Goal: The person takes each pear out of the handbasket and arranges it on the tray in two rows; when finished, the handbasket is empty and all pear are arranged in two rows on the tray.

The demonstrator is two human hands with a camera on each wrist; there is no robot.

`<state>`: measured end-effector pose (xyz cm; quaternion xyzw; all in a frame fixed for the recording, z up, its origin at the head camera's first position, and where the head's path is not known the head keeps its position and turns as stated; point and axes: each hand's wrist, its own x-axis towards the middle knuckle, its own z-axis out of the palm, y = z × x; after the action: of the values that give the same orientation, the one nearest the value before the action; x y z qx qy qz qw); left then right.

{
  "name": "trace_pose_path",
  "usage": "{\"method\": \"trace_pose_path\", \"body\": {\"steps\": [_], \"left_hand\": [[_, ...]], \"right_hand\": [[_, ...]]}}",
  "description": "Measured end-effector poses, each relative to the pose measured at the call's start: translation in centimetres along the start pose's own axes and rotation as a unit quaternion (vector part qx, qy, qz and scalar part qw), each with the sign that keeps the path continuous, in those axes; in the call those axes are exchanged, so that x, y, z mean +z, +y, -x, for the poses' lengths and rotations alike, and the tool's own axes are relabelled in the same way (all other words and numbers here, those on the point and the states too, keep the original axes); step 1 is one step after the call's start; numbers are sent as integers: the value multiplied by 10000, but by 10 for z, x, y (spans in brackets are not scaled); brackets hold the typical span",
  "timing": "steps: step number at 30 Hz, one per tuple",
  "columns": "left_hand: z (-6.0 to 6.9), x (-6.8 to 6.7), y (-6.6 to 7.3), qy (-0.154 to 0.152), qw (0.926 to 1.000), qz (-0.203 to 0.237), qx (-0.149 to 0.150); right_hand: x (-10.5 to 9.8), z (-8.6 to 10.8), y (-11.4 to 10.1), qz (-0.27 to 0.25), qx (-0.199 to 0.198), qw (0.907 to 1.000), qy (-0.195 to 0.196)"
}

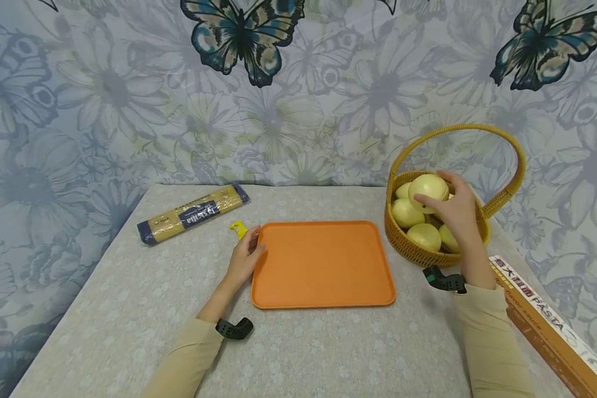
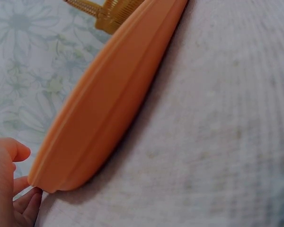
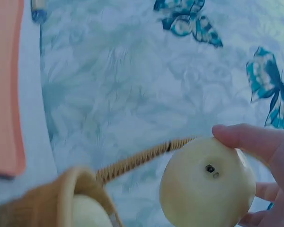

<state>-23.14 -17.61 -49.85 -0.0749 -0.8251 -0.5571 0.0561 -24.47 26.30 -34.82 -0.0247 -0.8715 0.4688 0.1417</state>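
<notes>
In the head view my right hand [image 1: 455, 207] grips a round pale yellow pear [image 1: 428, 190] above the wicker basket [image 1: 412, 251]. Several similar pears [image 1: 424, 236] lie inside the basket. Up close in the right wrist view, the held pear [image 3: 206, 184] shows a dark spot at its end, with the thumb over its top and fingers behind. My left hand [image 1: 244, 257] holds the left edge of a flat orange tray [image 1: 323, 265] lying on the table. In the left wrist view its fingers meet the tray's corner [image 2: 61, 175].
A yellow and blue pasta packet [image 1: 194, 214] lies at the back left. Just behind the left hand is a small yellow object [image 1: 238, 228], partly hidden. A long pasta box [image 1: 552, 326] runs along the right edge. The basket's tall handle [image 1: 519, 177] leans right, near the patterned backdrop [image 1: 303, 127].
</notes>
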Motion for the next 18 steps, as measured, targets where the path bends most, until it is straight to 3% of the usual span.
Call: {"method": "trace_pose_path", "body": {"steps": [5,12,14,18], "left_hand": [[2,1,7,-26,10000,77,-57],[12,-4,39,-164,9998,44,-65],[12,-5,39,-195,9997,51,-133],[5,-4,17,-128,9999,-72,-89]], "right_hand": [[11,11,-16,-144,-115,9997,-184],[48,17,-24,-412,-453,9964,-586],[62,17,-27,-432,-613,9953,-616],[91,18,-34,-502,-752,9930,-758]]}}
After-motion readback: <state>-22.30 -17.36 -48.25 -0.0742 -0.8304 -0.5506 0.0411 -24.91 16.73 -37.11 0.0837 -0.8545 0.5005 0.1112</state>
